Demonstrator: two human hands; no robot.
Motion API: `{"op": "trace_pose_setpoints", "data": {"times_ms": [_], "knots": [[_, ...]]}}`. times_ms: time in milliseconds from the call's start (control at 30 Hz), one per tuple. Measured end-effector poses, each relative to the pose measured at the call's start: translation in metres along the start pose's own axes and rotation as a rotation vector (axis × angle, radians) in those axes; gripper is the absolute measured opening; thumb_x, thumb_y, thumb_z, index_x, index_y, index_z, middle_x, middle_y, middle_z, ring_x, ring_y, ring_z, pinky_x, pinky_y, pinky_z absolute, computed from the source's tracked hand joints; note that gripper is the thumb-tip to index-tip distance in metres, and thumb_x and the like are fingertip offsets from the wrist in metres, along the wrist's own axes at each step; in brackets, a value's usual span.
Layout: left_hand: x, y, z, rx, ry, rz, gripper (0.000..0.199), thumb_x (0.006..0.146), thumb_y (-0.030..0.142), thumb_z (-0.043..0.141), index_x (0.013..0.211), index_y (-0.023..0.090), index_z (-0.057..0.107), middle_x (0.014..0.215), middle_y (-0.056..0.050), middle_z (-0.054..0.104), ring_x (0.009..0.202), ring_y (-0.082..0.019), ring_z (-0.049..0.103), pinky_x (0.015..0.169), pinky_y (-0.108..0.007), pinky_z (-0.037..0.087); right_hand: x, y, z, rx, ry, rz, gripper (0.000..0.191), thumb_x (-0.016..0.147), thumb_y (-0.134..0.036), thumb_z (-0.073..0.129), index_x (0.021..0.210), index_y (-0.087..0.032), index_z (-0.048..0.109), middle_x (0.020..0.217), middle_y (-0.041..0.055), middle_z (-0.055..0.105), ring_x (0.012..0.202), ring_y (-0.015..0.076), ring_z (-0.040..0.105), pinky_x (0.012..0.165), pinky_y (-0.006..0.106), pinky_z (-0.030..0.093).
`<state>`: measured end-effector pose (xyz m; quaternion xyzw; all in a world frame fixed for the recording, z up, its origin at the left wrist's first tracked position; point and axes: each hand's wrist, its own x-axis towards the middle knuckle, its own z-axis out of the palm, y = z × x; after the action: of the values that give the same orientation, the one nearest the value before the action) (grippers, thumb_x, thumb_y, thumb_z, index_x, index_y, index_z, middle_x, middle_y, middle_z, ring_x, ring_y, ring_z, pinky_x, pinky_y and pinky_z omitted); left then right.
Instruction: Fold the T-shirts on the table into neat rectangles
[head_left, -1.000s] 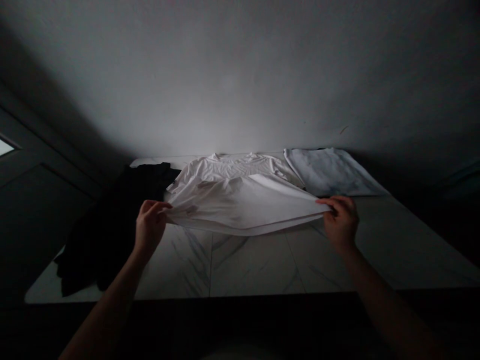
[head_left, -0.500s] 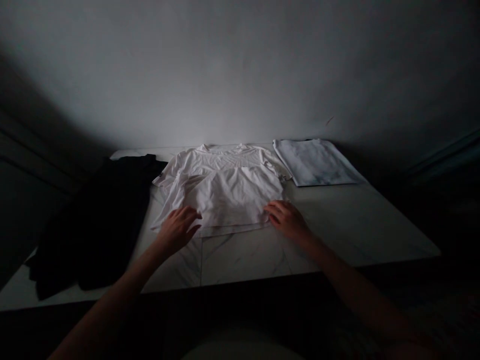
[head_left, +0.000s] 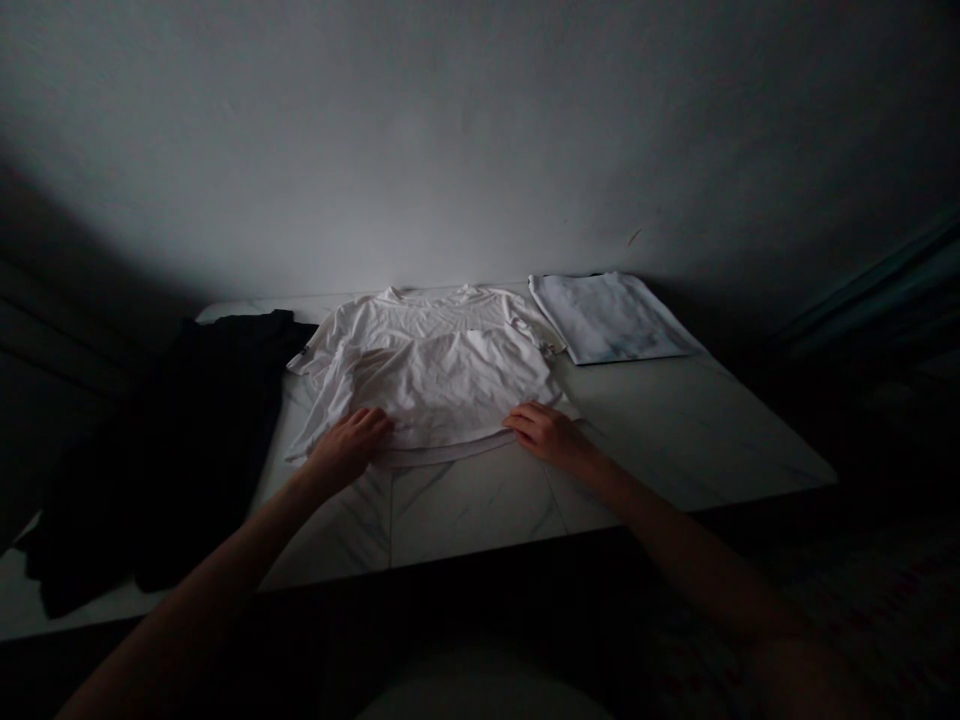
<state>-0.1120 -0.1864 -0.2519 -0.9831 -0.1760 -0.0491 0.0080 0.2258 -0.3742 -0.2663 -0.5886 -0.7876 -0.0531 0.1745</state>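
A white T-shirt (head_left: 450,385) lies spread on the marble-patterned table, collar toward the wall. Its lower part is doubled back over itself, and two hem layers show along the near edge. My left hand (head_left: 351,442) is closed on the near left part of the hem, its fingertips partly hidden by the hand. At the near right part of the hem, my right hand (head_left: 546,432) pinches the cloth between thumb and fingers.
Dark clothing (head_left: 172,450) covers the left side of the table (head_left: 472,515). A folded light garment with bluish patches (head_left: 611,320) sits at the back right. Behind the table rises a grey wall (head_left: 450,150). The light is dim.
My fingers have closed on the shirt's hem at both sides. The upper hem layer has drawn back slightly from the lower one. The whole view has shifted a little.
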Motion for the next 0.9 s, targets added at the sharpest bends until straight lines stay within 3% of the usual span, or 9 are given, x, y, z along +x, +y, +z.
{"op": "trace_pose_setpoints", "data": {"times_ms": [100,200,267,367,500,633,700,800,900], "knots": [[-0.004,-0.007,-0.003,-0.020,0.156,-0.017,0.028,0.089,0.007,0.049,0.106,0.021,0.067,0.101,-0.007,0.066,0.092,-0.020,0.062,0.080,-0.034,0.055,0.000,0.002,0.000,-0.025,0.046,0.001,0.023,0.094,-0.010,0.052,0.099,-0.019,0.074,0.091,0.0067,0.068,0.085,0.0184,0.065,0.075,0.032,0.055],[-0.018,-0.007,-0.023,0.006,0.384,-0.008,0.027,0.094,0.011,0.047,0.106,0.021,0.069,0.100,-0.007,0.068,0.091,-0.019,0.063,0.078,-0.032,0.054,-0.006,0.002,-0.003,-0.013,0.180,0.018,0.026,0.095,-0.009,0.050,0.102,-0.019,0.074,0.093,0.0070,0.070,0.087,0.0182,0.066,0.077,0.032,0.055],[-0.028,-0.003,-0.037,0.048,0.476,0.019,0.027,0.095,0.011,0.048,0.108,0.022,0.069,0.102,-0.007,0.068,0.092,-0.019,0.063,0.079,-0.031,0.052,-0.011,0.002,-0.007,-0.005,0.264,0.028,0.028,0.095,-0.010,0.050,0.105,-0.020,0.073,0.097,0.0071,0.070,0.090,0.0182,0.066,0.080,0.032,0.055],[-0.039,0.003,-0.045,0.086,0.432,0.100,0.026,0.094,0.012,0.050,0.104,0.025,0.070,0.098,-0.004,0.070,0.088,-0.018,0.063,0.079,-0.032,0.051,-0.019,0.001,-0.009,-0.005,0.260,0.008,0.026,0.095,-0.011,0.052,0.103,-0.022,0.074,0.095,0.0064,0.071,0.088,0.0182,0.066,0.079,0.033,0.055],[-0.043,0.005,-0.027,0.077,0.279,0.158,0.024,0.093,0.013,0.051,0.097,0.025,0.071,0.093,-0.004,0.072,0.086,-0.019,0.064,0.081,-0.035,0.050,-0.022,0.000,-0.009,-0.022,0.142,-0.066,0.025,0.095,-0.010,0.052,0.099,-0.020,0.074,0.090,0.0060,0.071,0.085,0.0189,0.066,0.077,0.033,0.055],[-0.049,0.002,-0.013,0.062,0.249,0.142,0.023,0.092,0.014,0.050,0.100,0.025,0.068,0.093,-0.003,0.071,0.089,-0.020,0.063,0.085,-0.036,0.049,-0.026,0.004,-0.013,-0.059,0.103,-0.063,0.025,0.097,-0.012,0.050,0.097,-0.019,0.073,0.089,0.0066,0.071,0.084,0.0192,0.065,0.075,0.032,0.055],[-0.053,0.000,-0.012,0.075,0.281,0.072,0.024,0.090,0.015,0.051,0.104,0.025,0.066,0.101,-0.005,0.070,0.099,-0.022,0.062,0.094,-0.040,0.047,-0.032,0.010,-0.017,-0.061,0.108,-0.033,0.024,0.096,-0.013,0.050,0.097,-0.020,0.073,0.090,0.0062,0.071,0.084,0.0194,0.065,0.076,0.033,0.056],[-0.059,-0.005,-0.010,0.102,0.306,-0.157,0.029,0.083,0.016,0.054,0.111,0.023,0.061,0.125,-0.011,0.063,0.118,-0.030,0.054,0.106,-0.053,0.039,-0.044,0.022,-0.019,-0.056,0.134,0.082,0.024,0.093,-0.014,0.051,0.101,-0.022,0.072,0.099,0.0070,0.070,0.091,0.0218,0.065,0.083,0.037,0.056],[-0.062,-0.016,-0.003,0.073,0.315,-0.399,0.035,0.078,0.017,0.056,0.112,0.020,0.056,0.133,-0.016,0.054,0.120,-0.034,0.051,0.101,-0.056,0.043,-0.058,0.036,-0.017,-0.057,0.175,0.233,0.029,0.088,-0.016,0.052,0.109,-0.023,0.070,0.109,0.0094,0.067,0.100,0.0253,0.064,0.090,0.042,0.055]]}}
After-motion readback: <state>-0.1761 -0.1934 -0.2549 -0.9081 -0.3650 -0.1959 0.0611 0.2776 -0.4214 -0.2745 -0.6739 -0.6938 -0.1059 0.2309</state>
